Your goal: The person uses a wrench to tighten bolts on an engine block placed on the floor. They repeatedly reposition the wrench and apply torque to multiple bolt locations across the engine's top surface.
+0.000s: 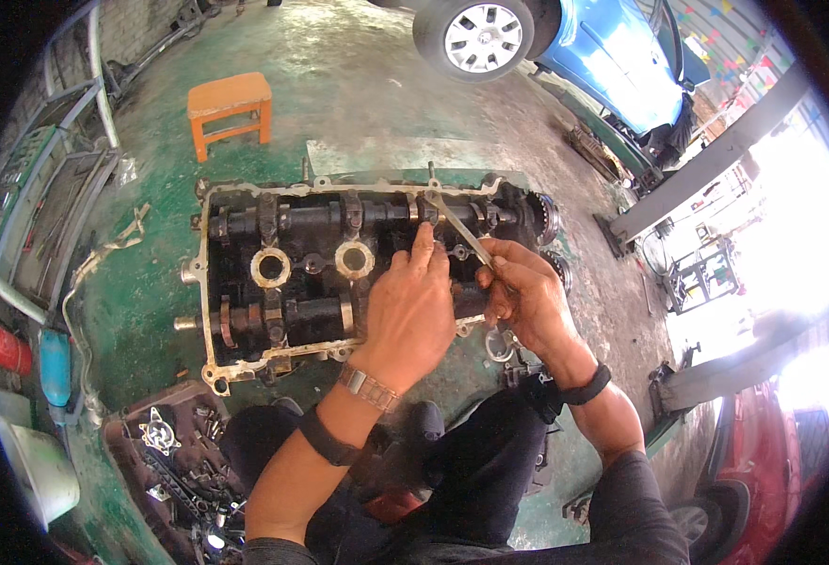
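Note:
In front of me lies a cylinder head [320, 350], dark with oil, with two camshafts [311, 218] across it and toothed sprockets [548, 218] at its right end. My right hand [529, 299] is closed around a metal wrench [469, 235]. The wrench slants up and left, its far end at a bearing cap [430, 209] on the far camshaft. My left hand [405, 306] reaches over the middle of the cylinder head, its index finger stretched out to that cap, close beside the wrench end. The left palm is turned away, and nothing shows in it.
A brown tray [132, 443] of loose metal parts sits at lower left. Beyond the cylinder head stands an orange stool [230, 102]. A blue car [612, 56] and a lift post [716, 155] are at upper right, a red car [753, 461] lower right. A tool rack [56, 179] stands left.

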The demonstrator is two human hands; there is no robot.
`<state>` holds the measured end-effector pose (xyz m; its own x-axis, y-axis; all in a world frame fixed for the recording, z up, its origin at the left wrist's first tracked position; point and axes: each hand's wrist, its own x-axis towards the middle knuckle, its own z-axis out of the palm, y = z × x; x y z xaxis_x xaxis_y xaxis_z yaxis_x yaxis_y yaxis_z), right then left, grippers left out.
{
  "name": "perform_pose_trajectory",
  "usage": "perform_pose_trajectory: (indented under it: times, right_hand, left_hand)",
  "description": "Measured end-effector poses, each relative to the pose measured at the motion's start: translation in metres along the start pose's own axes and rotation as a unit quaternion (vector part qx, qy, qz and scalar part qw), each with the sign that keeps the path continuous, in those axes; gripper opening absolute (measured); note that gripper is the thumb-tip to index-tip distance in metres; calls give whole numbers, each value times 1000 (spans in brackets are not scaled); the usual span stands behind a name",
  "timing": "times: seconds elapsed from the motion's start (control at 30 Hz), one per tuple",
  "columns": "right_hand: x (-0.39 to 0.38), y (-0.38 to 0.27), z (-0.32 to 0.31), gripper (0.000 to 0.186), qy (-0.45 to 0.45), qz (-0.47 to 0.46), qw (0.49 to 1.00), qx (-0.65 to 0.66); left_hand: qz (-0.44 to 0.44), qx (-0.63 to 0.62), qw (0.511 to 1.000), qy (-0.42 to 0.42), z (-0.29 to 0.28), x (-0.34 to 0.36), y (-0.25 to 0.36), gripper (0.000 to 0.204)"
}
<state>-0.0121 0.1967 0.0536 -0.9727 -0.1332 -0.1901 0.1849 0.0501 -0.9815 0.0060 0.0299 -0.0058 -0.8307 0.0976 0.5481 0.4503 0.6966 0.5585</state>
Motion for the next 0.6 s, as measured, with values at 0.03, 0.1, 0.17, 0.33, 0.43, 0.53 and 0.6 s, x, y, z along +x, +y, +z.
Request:
perform_pose_trajectory:
  times: [0.03, 0.1, 0.17, 0.33, 0.43, 0.53, 0.6]
  right_hand:
    - [0, -2, 2, 40, -6, -5, 1000, -15]
    - [1, -5, 5, 40, -25, -5, 999, -26]
    - [1, -7, 8, 40, -24, 2, 999, -44]
    - [2, -7, 9, 41, -30, 10, 999, -38]
    - [6, -10, 2, 40, -42, 0, 998, -49]
    - [7, -10, -2, 38, -45, -11, 996, -76]
    - [8, -11, -4, 38, -48, -9, 994, -98]
  left_hand:
    - [0, 0, 1000, 1, 0, 0, 0, 44]
    - [1, 3, 1000, 0, 0, 0, 0, 44]
    - [1, 3, 1000, -2, 0, 0, 0, 44]
    - [-16, -15, 1000, -18, -1, 0, 0, 37]
    - [4, 1, 1000, 2, 0, 0, -1, 45]
    - [3, -6, 1000, 7, 0, 0, 0, 45]
    - [-14, -17, 1000, -11, 1, -1, -1, 41]
